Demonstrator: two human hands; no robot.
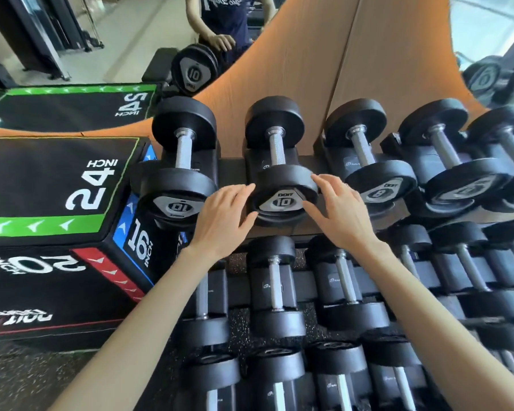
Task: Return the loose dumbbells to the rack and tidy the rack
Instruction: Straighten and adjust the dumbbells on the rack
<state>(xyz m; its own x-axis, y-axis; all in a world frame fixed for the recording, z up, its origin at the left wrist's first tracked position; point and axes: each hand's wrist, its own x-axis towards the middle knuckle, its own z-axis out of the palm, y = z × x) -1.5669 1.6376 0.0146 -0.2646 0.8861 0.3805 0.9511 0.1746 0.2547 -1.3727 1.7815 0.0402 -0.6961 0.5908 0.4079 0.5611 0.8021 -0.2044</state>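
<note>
A black dumbbell marked 10 (281, 191) lies in its cradle on the top tier of the rack (235, 170). My left hand (223, 216) touches the left side of its near head, fingers spread. My right hand (337, 207) rests against the right side of the same head, fingers apart. Neither hand is closed around it. A second dumbbell marked 10 (178, 179) sits in the cradle to the left. A dumbbell marked 9 (374, 173) lies to the right.
Lower tiers hold several more black dumbbells (275, 295). A black plyo box (57, 203) marked 24, 20 and 16 inch stands against the rack's left end. Behind is a wood-panelled wall (324, 69) with a mirror (101, 40) showing a person and a dumbbell.
</note>
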